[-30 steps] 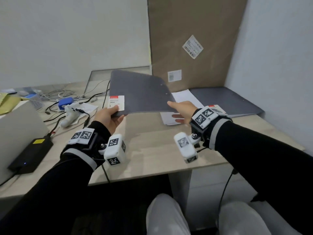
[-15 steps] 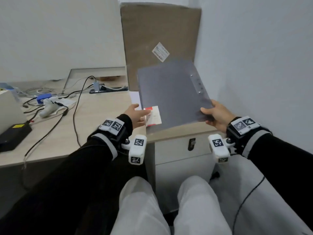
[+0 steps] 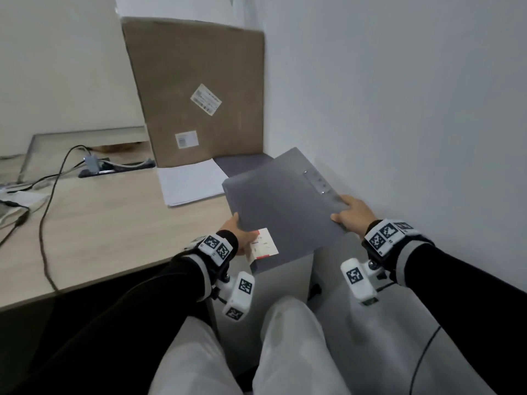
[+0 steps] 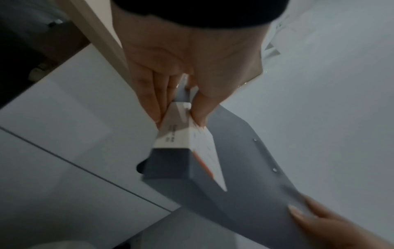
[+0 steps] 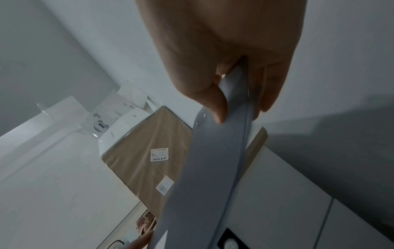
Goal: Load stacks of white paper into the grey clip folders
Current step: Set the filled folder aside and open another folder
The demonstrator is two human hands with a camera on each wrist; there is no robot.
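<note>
I hold a closed grey clip folder in the air over the desk's right end, tilted, beside the wall. My left hand pinches its near-left corner by the white and red label, thumb on top. At the right edge my right hand grips it with the thumb over the cover. The folder runs away from the right wrist camera. A stack of white paper lies on the desk just left of the folder. Another grey folder lies behind it.
A large cardboard box leans in the corner behind the paper. The wooden desk carries cables and a power strip at the left. A white drawer cabinet stands under the desk's right end, by my knees. The wall is close on the right.
The folder has swung from the desk's middle to its right end and come down lower and flatter. Both hands kept their hold, and my view turned right with them.
</note>
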